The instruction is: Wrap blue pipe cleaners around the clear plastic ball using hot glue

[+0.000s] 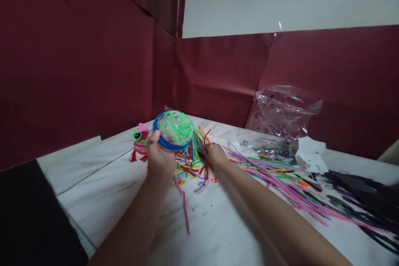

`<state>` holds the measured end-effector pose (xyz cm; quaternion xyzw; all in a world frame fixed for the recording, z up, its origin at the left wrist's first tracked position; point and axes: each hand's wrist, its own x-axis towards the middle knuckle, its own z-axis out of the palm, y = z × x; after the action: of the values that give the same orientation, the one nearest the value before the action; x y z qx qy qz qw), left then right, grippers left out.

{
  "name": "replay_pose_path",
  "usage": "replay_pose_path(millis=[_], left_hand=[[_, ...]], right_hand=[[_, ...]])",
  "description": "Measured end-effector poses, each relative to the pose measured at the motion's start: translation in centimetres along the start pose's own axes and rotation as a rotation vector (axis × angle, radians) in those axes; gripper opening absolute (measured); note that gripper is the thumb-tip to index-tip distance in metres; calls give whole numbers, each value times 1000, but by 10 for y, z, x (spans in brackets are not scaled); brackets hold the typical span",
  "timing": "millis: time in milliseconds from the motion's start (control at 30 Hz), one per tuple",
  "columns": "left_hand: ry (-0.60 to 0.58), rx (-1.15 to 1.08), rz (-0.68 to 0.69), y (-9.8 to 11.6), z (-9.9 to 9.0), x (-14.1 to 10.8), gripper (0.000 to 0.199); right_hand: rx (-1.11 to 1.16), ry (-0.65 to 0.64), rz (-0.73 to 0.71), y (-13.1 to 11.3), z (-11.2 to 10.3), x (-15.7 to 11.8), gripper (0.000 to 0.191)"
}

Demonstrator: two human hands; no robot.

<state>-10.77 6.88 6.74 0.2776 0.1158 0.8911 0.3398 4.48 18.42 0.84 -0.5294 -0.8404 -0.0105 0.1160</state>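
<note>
My left hand (160, 156) grips a round, dome-shaped craft piece (176, 128) by its edge. Its rim (171, 146) is wound in blue, and bright green marks swirl over the pale dome. To the right of it, my right hand (215, 154) is closed on a red pipe cleaner (207, 170), whose ends stick out above and below the fingers. Short, mixed-colour pipe cleaner pieces (187, 170) lie beneath and between the hands. Left of the dome sits a colourful craft figure (141, 142) with a pink top, a green-and-black eye and red tassels.
Long pipe cleaners (280, 187) spread over the white marbled table (212, 232) on the right. Behind them are a clear plastic bag (280, 112) and white paper scraps (311, 156). Dark strips (358, 195) lie far right. Maroon sheeting (224, 75) covers the walls.
</note>
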Motion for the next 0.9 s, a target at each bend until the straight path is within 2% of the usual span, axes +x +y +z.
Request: replay_pose_path(millis=[100,200,367,467,533,667,767,900], left_hand=[[-5,-18,0,-1,-1,0,24],[1,-51,18,-3,-1,-1,24],[8,-34,30,-4,-1,-1,26],[23,-41,35,-3,-4,2,26],[39,-50,49,-2,-8,6,22],[41,-60,50,-2,-16,14,17],[19,-65,25,-3,-16,14,18],[-57,-19,-122,-11,-7,-5,27]], right_hand=[[-3,52,-49,8,-10,-16,26],[7,36,-68,11,-12,-24,28],[14,2,10,-10,6,-15,28],[58,38,34,-23,12,-8,29],[123,89,22,-26,7,-9,30],[328,279,10,-14,-21,-29,28],[549,513,54,7,-53,-54,12],[968,833,98,40,-99,-92,11]])
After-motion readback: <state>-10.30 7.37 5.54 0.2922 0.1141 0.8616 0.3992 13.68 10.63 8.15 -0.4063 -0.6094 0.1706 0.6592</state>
